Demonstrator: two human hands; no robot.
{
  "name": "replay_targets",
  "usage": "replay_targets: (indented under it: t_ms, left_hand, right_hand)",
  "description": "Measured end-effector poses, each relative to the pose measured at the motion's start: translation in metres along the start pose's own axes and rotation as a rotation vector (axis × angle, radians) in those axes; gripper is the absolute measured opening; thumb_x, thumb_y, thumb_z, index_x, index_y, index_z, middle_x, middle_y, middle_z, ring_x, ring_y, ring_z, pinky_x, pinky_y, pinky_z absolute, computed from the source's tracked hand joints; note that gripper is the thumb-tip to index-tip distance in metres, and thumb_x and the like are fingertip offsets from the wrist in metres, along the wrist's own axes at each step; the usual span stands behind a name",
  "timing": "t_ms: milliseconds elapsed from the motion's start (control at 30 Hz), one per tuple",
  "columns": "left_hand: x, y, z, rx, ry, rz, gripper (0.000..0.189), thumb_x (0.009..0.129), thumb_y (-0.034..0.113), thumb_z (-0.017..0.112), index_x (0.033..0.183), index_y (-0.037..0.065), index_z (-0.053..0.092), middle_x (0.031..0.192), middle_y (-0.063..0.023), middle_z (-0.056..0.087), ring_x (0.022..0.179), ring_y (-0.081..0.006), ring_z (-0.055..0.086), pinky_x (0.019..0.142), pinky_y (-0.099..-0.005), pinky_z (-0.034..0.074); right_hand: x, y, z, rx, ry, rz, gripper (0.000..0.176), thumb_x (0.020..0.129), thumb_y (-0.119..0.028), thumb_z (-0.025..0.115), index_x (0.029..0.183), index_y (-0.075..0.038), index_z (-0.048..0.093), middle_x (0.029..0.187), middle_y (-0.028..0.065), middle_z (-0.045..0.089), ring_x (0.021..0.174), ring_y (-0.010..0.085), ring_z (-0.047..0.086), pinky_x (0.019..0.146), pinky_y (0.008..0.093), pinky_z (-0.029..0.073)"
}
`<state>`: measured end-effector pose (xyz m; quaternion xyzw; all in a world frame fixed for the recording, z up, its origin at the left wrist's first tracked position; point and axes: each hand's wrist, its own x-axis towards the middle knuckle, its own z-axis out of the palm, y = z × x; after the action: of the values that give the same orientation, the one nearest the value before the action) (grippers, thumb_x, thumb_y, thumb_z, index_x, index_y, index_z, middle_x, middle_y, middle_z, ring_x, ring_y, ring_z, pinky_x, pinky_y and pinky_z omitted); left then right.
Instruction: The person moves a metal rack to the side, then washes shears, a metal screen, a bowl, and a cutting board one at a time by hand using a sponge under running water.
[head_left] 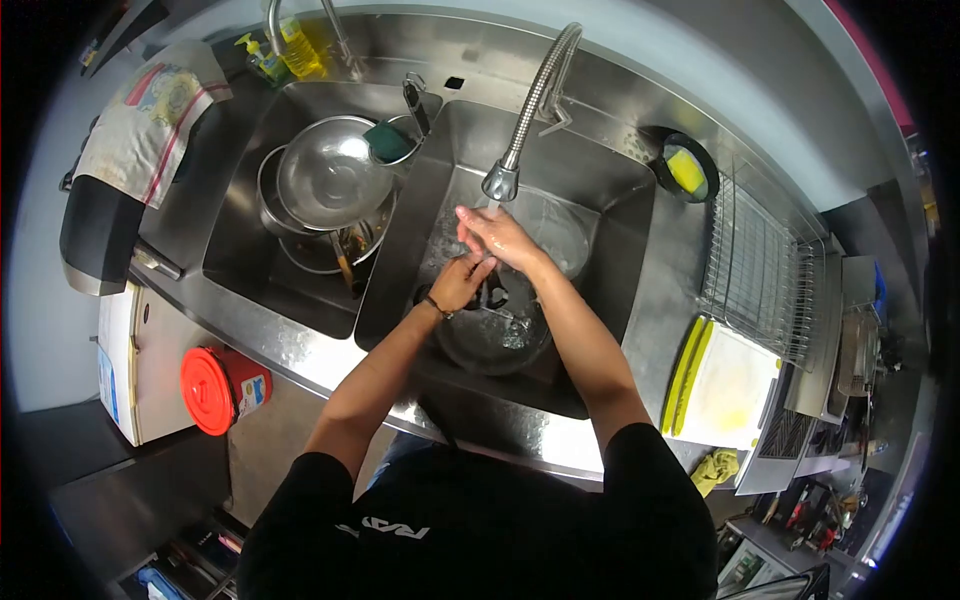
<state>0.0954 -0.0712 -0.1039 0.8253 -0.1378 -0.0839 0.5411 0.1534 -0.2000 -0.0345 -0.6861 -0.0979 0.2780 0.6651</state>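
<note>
My right hand (500, 240) is under the faucet head (501, 182), wet, in a thin stream of water. Its fingers stretch left, slightly curled, with nothing visible in them. Just below and to the left is my left hand (459, 282), its fingers closed together and their tips close to the right palm. Whether they hold anything is hidden. A black piece (492, 293), perhaps a handle, shows under the hands. Beneath lies a clear round vessel or lid (490, 350) with water splashing on it, and another clear round piece (572, 240) sits behind in the right basin (625, 260).
In the left basin (230, 240) are a steel bowl (330, 175), pans and a green scrubber (388, 142). A dish rack (755, 260), cutting boards (725, 385) and a black bowl with a yellow sponge (686, 170) stand right. A red bucket (208, 390) stands below left.
</note>
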Motion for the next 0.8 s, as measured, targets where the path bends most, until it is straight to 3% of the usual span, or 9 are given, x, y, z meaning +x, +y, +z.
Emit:
replay_targets:
  t_ms: [67, 133, 200, 267, 333, 467, 667, 733, 800]
  left_hand:
    - [0.002, -0.006, 0.005, 0.050, 0.048, 0.124, 0.029, 0.088, 0.027, 0.052, 0.082, 0.000, 0.058, 0.072, -0.0191, 0.059, 0.069, -0.0366, 0.057, 0.061, -0.0391, 0.043]
    - [0.004, -0.014, 0.005, 0.072, -0.021, 0.045, 0.026, 0.089, 0.026, 0.051, 0.091, 0.001, 0.058, 0.074, -0.0170, 0.060, 0.069, -0.0321, 0.059, 0.062, -0.0372, 0.044]
    - [0.004, -0.014, 0.004, -0.111, 0.079, -0.002, 0.026, 0.090, 0.026, 0.051, 0.098, 0.002, 0.057, 0.077, -0.0140, 0.061, 0.069, -0.0245, 0.059, 0.065, -0.0345, 0.044]
    - [0.006, -0.006, 0.003, -0.110, 0.068, 0.000, 0.026, 0.090, 0.026, 0.051, 0.098, 0.002, 0.057, 0.078, -0.0135, 0.062, 0.070, -0.0223, 0.059, 0.066, -0.0333, 0.044]
    - [0.008, -0.001, 0.003, -0.112, 0.055, -0.001, 0.026, 0.090, 0.026, 0.050, 0.099, 0.003, 0.057, 0.082, -0.0127, 0.063, 0.071, -0.0181, 0.057, 0.067, -0.0310, 0.043]
    - [0.011, -0.013, 0.017, -0.077, -0.032, -0.083, 0.020, 0.089, 0.018, 0.051, 0.096, 0.001, 0.059, 0.084, -0.0115, 0.064, 0.077, -0.0151, 0.058, 0.071, -0.0296, 0.044]
    - [0.007, -0.006, 0.016, -0.564, 0.091, -0.040, 0.015, 0.086, 0.008, 0.054, 0.098, 0.000, 0.058, 0.088, -0.0036, 0.063, 0.083, -0.0097, 0.056, 0.074, -0.0249, 0.044]
    - [0.004, 0.010, 0.006, -0.570, -0.068, -0.069, 0.015, 0.084, 0.008, 0.057, 0.098, 0.002, 0.057, 0.086, -0.0029, 0.063, 0.083, -0.0077, 0.056, 0.075, -0.0220, 0.044]
    - [0.007, -0.002, 0.012, -0.546, -0.050, -0.013, 0.011, 0.083, 0.010, 0.061, 0.090, 0.003, 0.058, 0.077, -0.0004, 0.060, 0.072, -0.0042, 0.053, 0.066, -0.0208, 0.043]
  right_hand:
    - [-0.001, 0.000, 0.007, 0.000, 0.016, 0.117, 0.038, 0.090, -0.035, 0.050, 0.076, -0.001, 0.055, 0.057, 0.0030, 0.051, 0.055, 0.0090, 0.048, 0.058, 0.0214, 0.041]
    - [0.001, 0.004, 0.007, -0.003, -0.033, 0.026, 0.038, 0.091, -0.036, 0.049, 0.083, 0.000, 0.057, 0.057, 0.0013, 0.050, 0.053, 0.0093, 0.048, 0.057, 0.0209, 0.043]
    - [0.010, 0.016, 0.010, 0.093, -0.012, -0.301, 0.040, 0.091, -0.037, 0.047, 0.092, 0.002, 0.057, 0.061, 0.0011, 0.054, 0.052, 0.0113, 0.051, 0.055, 0.0240, 0.046]
    - [0.010, 0.011, 0.009, 0.177, 0.059, -0.242, 0.037, 0.091, -0.034, 0.049, 0.088, 0.002, 0.058, 0.062, 0.0036, 0.058, 0.050, 0.0139, 0.054, 0.053, 0.0255, 0.047]
    - [0.003, -0.013, 0.011, 0.031, 0.414, 0.031, 0.039, 0.090, -0.035, 0.050, 0.087, 0.004, 0.058, 0.064, 0.0070, 0.060, 0.048, 0.0155, 0.056, 0.051, 0.0269, 0.047]
    - [0.009, -0.008, 0.012, -0.176, 0.389, 0.103, 0.047, 0.090, -0.043, 0.045, 0.090, 0.003, 0.056, 0.065, 0.0075, 0.060, 0.054, 0.0150, 0.059, 0.056, 0.0282, 0.049]
    - [-0.003, 0.026, 0.007, -0.155, 0.223, -0.373, 0.020, 0.089, -0.016, 0.053, 0.098, 0.001, 0.057, 0.084, 0.0111, 0.065, 0.073, 0.0136, 0.062, 0.059, 0.0258, 0.050]
    - [-0.016, 0.019, -0.007, 0.012, 0.151, 0.014, 0.024, 0.089, -0.017, 0.052, 0.101, 0.003, 0.057, 0.090, 0.0116, 0.066, 0.077, 0.0131, 0.062, 0.066, 0.0268, 0.050]
    - [-0.015, 0.031, -0.010, 0.060, 0.155, 0.028, 0.026, 0.089, -0.018, 0.052, 0.101, 0.005, 0.058, 0.093, 0.0106, 0.065, 0.076, 0.0129, 0.061, 0.068, 0.0265, 0.049]
